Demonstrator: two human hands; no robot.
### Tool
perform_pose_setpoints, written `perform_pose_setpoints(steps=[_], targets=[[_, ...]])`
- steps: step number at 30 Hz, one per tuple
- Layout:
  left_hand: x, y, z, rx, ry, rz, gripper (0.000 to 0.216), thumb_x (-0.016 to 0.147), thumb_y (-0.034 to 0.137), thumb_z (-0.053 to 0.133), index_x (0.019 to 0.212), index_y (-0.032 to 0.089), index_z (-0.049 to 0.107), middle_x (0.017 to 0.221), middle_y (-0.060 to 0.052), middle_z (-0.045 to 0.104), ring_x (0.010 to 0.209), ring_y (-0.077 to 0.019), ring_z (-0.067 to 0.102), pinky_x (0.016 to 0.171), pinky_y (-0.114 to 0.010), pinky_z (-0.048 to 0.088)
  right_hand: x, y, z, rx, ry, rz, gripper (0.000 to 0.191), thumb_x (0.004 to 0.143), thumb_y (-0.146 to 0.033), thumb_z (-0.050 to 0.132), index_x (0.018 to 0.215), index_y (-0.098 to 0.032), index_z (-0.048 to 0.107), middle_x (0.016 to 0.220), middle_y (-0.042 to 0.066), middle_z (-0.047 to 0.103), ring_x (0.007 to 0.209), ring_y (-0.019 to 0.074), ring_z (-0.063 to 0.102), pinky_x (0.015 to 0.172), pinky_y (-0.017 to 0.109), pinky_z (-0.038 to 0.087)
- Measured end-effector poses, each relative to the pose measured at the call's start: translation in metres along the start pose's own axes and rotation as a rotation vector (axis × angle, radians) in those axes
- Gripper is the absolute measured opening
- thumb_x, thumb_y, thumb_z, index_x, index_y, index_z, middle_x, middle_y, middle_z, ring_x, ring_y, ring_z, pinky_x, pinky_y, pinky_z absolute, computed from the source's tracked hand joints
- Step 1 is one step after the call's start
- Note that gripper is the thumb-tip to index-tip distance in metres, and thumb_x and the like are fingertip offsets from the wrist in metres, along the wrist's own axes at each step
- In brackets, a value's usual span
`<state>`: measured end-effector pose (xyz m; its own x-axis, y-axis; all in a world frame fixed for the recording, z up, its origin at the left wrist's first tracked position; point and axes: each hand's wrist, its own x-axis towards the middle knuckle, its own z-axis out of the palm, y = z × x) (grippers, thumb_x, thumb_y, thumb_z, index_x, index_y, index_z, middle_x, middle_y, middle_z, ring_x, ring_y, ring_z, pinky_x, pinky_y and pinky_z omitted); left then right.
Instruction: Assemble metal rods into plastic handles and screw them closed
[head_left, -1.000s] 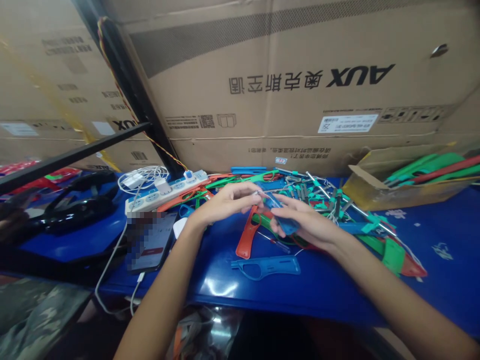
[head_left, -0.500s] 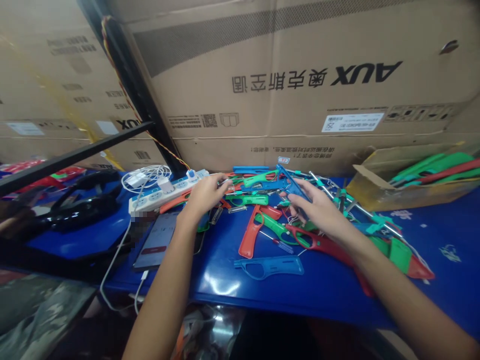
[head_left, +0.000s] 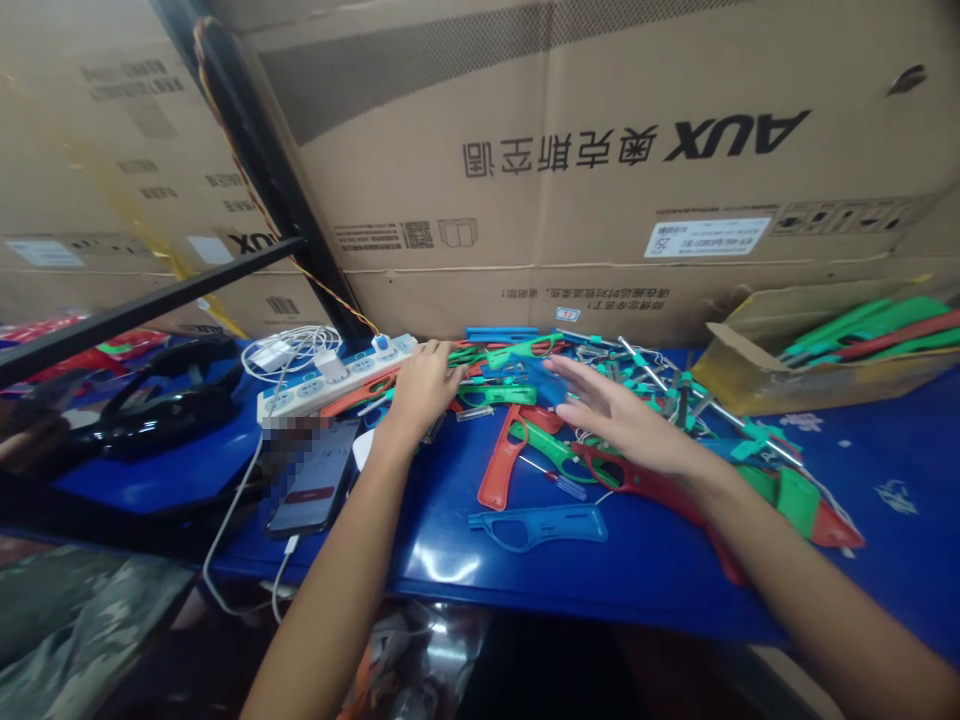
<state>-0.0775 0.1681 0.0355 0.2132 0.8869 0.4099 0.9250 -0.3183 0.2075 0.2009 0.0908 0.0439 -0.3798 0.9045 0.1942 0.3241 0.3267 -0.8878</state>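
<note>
My left hand (head_left: 429, 388) reaches into the pile beside the power strip, its fingers curled down over the parts. Its fingertips are hidden, so what they hold, if anything, does not show. My right hand (head_left: 615, 408) holds a blue plastic lighter casing (head_left: 541, 378) between thumb and fingers, smeared by motion, over the pile's middle. Under and around the hands lie green lighter casings (head_left: 504, 395), a red lighter casing (head_left: 501, 465) and metal lighter tubes. Closer to me, a separate blue casing half (head_left: 540, 527) lies flat, with a small screwdriver (head_left: 562, 484) behind it.
A white power strip (head_left: 300, 392) with chargers and coiled cable stands left, behind a phone (head_left: 315, 490). An open carton (head_left: 780, 385) of casings is at right. A black metal post (head_left: 262, 150) and large AUX carton (head_left: 570, 230) stand behind. Another person's camouflage-clad limb (head_left: 82, 620) shows lower left.
My right hand has swung the blue casing leftward and down from its upright tilt. My left hand has moved slightly, fingers now lower over the parts. The view has shifted a little.
</note>
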Motion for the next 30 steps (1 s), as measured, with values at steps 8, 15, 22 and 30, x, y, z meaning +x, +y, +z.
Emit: perform_pose_setpoints(steps=[8, 15, 22, 30], targets=[[-0.002, 0.036, 0.004, -0.150, 0.030, 0.298, 0.022, 0.105, 0.028, 0.048, 0.116, 0.017, 0.064, 0.119, -0.010, 0.071, 0.112, -0.0257, 0.062, 0.099, -0.039, 0.047, 0.012, 0.040, -0.035, -0.742, 0.349, -0.038, 0.031, 0.096, -0.039, 0.057, 0.114, -0.019, 0.072, 0.123, 0.015, 0.069, 0.121, 0.0348, 0.061, 0.105, 0.056, 0.047], [-0.017, 0.084, 0.038, -0.118, -0.171, 0.546, 0.030, 0.104, 0.032, 0.053, 0.127, 0.015, 0.063, 0.121, -0.010, 0.072, 0.117, -0.0268, 0.061, 0.100, -0.042, 0.045, 0.009, 0.059, -0.045, -0.879, 0.311, 0.176, 0.023, 0.091, -0.034, 0.061, 0.102, -0.019, 0.074, 0.098, 0.012, 0.071, 0.090, 0.0302, 0.068, 0.079, 0.042, 0.052], [-0.015, 0.105, 0.052, -0.075, -0.152, 0.459, 0.019, 0.101, 0.025, 0.057, 0.102, 0.014, 0.073, 0.101, -0.011, 0.075, 0.105, -0.0302, 0.062, 0.093, -0.044, 0.043, 0.007, 0.065, -0.054, -0.933, 0.266, 0.157, 0.028, 0.085, -0.020, 0.057, 0.105, -0.021, 0.077, 0.114, 0.014, 0.069, 0.108, 0.0335, 0.065, 0.093, 0.048, 0.051], [-0.002, 0.091, 0.016, -0.414, 0.144, 0.282, 0.019, 0.104, 0.029, 0.053, 0.103, 0.020, 0.070, 0.106, -0.006, 0.076, 0.101, -0.0238, 0.065, 0.094, -0.041, 0.045, 0.010, 0.054, -0.050, -0.913, 0.200, -0.024, 0.029, 0.095, -0.028, 0.053, 0.115, -0.020, 0.073, 0.123, 0.013, 0.067, 0.118, 0.0311, 0.062, 0.102, 0.048, 0.051]])
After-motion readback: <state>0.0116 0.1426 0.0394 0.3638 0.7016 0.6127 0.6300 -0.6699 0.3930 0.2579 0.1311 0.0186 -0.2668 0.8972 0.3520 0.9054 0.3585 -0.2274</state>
